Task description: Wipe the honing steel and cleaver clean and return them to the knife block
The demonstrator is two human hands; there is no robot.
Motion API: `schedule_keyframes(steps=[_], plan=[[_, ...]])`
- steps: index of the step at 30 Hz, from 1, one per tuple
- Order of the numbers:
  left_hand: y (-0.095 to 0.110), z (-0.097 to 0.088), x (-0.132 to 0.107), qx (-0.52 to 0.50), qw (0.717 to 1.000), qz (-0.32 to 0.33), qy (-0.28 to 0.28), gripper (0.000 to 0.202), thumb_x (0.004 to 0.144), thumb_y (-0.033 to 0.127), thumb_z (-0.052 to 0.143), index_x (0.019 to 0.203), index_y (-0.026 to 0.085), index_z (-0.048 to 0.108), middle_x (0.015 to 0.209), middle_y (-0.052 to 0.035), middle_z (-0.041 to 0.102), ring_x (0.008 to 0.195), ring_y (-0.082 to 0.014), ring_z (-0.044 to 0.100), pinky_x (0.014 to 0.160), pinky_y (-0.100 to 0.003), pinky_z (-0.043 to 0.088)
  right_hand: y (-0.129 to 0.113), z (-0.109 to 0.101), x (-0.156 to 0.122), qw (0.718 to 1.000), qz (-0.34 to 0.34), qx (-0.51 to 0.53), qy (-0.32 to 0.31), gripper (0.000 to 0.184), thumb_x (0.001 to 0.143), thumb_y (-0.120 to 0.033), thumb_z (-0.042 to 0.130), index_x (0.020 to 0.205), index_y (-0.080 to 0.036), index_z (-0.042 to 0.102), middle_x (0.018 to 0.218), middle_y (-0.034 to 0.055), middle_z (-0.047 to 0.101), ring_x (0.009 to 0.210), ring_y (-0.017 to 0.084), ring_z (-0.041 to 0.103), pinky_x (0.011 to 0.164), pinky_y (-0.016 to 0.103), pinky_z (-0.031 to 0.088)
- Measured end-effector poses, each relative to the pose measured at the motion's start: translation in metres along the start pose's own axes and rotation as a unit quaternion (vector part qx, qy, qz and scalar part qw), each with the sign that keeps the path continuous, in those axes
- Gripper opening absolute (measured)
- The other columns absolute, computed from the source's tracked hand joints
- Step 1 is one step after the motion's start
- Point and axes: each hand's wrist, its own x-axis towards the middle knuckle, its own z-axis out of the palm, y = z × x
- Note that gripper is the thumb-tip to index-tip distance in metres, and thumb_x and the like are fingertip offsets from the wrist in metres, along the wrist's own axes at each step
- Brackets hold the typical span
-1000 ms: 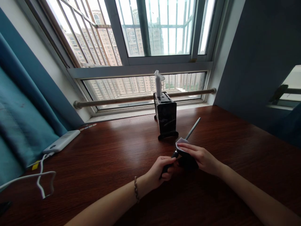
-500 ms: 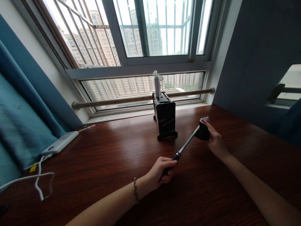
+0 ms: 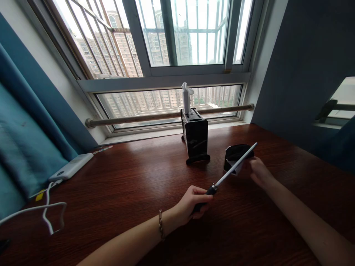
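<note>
My left hand [image 3: 191, 205] is wrapped round the black handle of what looks like a sharpening steel [image 3: 233, 168], a long thin grey rod with a metal collar. The rod points up and to the right, away from me. My right hand [image 3: 260, 173], partly blurred, grips the edge of a black cloth [image 3: 237, 152] with a white side showing below. The cloth hangs open behind the rod, and the rod's tip crosses in front of it near my right fingers. Whether rod and cloth touch, I cannot tell.
A black tissue box [image 3: 196, 140] with a white tissue [image 3: 186, 98] sticking up stands on the brown wooden table [image 3: 124, 177] near the window. At the left lie a white power strip [image 3: 72, 167] and a white cable [image 3: 47, 214], beside a blue curtain [image 3: 27, 129].
The cloth has come off the rod's end and opened out, leaving the tip bare. My right hand has shifted slightly right and down; my left hand keeps its hold on the handle.
</note>
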Motion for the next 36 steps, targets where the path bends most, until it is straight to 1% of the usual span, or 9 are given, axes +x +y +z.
schedule_keyframes(steps=[2, 4, 8, 13, 19, 22, 25, 30, 36], plan=[[0.001, 0.001, 0.000, 0.005, 1.000, -0.002, 0.004, 0.025, 0.074, 0.030, 0.062, 0.062, 0.013, 0.047, 0.046, 0.0044, 0.038, 0.033, -0.0030, 0.023, 0.028, -0.018, 0.008, -0.002, 0.005, -0.005, 0.997, 0.040, 0.059, -0.028, 0.011, 0.065, -0.017, 0.057, 0.074, -0.016, 0.063, 0.073, 0.0060, 0.066, 0.068, 0.024, 0.063, 0.066, 0.037, 0.053], [0.001, 0.001, 0.000, 0.000, 1.000, 0.000, 0.014, 0.025, 0.074, 0.030, 0.062, 0.063, 0.013, 0.048, 0.046, 0.0044, 0.038, 0.033, -0.0029, 0.023, 0.028, -0.018, 0.008, -0.004, 0.008, -0.009, 0.993, 0.066, 0.078, -0.056, 0.014, 0.070, -0.020, 0.055, 0.080, -0.015, 0.063, 0.079, 0.0069, 0.067, 0.072, 0.025, 0.064, 0.070, 0.040, 0.053], [0.003, 0.002, 0.000, -0.001, 1.000, 0.000, 0.025, 0.025, 0.073, 0.031, 0.063, 0.064, 0.013, 0.048, 0.047, 0.0042, 0.038, 0.035, -0.0032, 0.025, 0.029, -0.018, 0.009, -0.001, 0.012, -0.015, 0.991, 0.065, 0.063, -0.100, 0.013, 0.075, -0.022, 0.052, 0.081, -0.017, 0.063, 0.080, 0.0061, 0.068, 0.074, 0.026, 0.064, 0.075, 0.043, 0.051], [0.003, 0.002, 0.000, 0.001, 1.000, -0.002, 0.028, 0.025, 0.072, 0.033, 0.063, 0.064, 0.013, 0.049, 0.048, 0.0040, 0.039, 0.035, -0.0033, 0.025, 0.029, -0.018, 0.009, 0.005, 0.027, -0.032, 0.977, 0.107, 0.100, -0.156, 0.008, 0.076, -0.019, 0.056, 0.081, -0.018, 0.063, 0.081, 0.0035, 0.068, 0.074, 0.021, 0.064, 0.072, 0.034, 0.052], [0.001, 0.001, 0.001, -0.006, 0.999, 0.002, 0.045, 0.027, 0.073, 0.034, 0.063, 0.065, 0.013, 0.049, 0.048, 0.0040, 0.038, 0.036, -0.0035, 0.026, 0.030, -0.018, 0.009, 0.012, 0.039, -0.047, 0.947, 0.180, 0.117, -0.241, 0.018, 0.078, -0.019, 0.058, 0.095, -0.016, 0.063, 0.096, 0.0068, 0.066, 0.088, 0.022, 0.061, 0.080, 0.034, 0.049], [0.000, 0.001, 0.002, -0.009, 0.999, 0.002, 0.047, 0.025, 0.073, 0.034, 0.063, 0.068, 0.013, 0.050, 0.048, 0.0044, 0.038, 0.036, -0.0033, 0.025, 0.030, -0.018, 0.009, 0.014, 0.039, -0.048, 0.942, 0.195, 0.133, -0.239, 0.017, 0.077, -0.014, 0.056, 0.092, -0.016, 0.064, 0.092, 0.0056, 0.067, 0.084, 0.020, 0.062, 0.075, 0.030, 0.051], [0.000, 0.001, 0.002, 0.000, 0.999, -0.001, 0.044, 0.024, 0.074, 0.033, 0.062, 0.071, 0.011, 0.054, 0.048, 0.0043, 0.038, 0.035, -0.0032, 0.024, 0.030, -0.018, 0.009, 0.014, 0.042, -0.049, 0.947, 0.192, 0.139, -0.218, 0.015, 0.076, -0.012, 0.055, 0.086, -0.016, 0.065, 0.086, 0.0044, 0.067, 0.078, 0.018, 0.063, 0.070, 0.028, 0.052], [0.003, 0.003, 0.002, 0.008, 0.999, -0.003, 0.048, 0.026, 0.073, 0.035, 0.063, 0.071, 0.011, 0.055, 0.049, 0.0040, 0.038, 0.037, -0.0030, 0.025, 0.031, -0.018, 0.009, 0.017, 0.044, -0.048, 0.965, 0.144, 0.128, -0.180, 0.015, 0.076, -0.013, 0.053, 0.082, -0.015, 0.066, 0.084, 0.0052, 0.067, 0.078, 0.021, 0.063, 0.074, 0.032, 0.052], [0.001, 0.001, 0.003, -0.009, 0.998, -0.005, 0.060, 0.031, 0.072, 0.036, 0.065, 0.064, 0.015, 0.044, 0.048, 0.0047, 0.038, 0.034, -0.0028, 0.025, 0.030, -0.018, 0.010, 0.030, 0.027, -0.027, 0.981, 0.097, 0.109, -0.131, 0.015, 0.079, -0.017, 0.051, 0.081, -0.016, 0.066, 0.085, 0.0067, 0.067, 0.083, 0.024, 0.063, 0.076, 0.038, 0.053]])
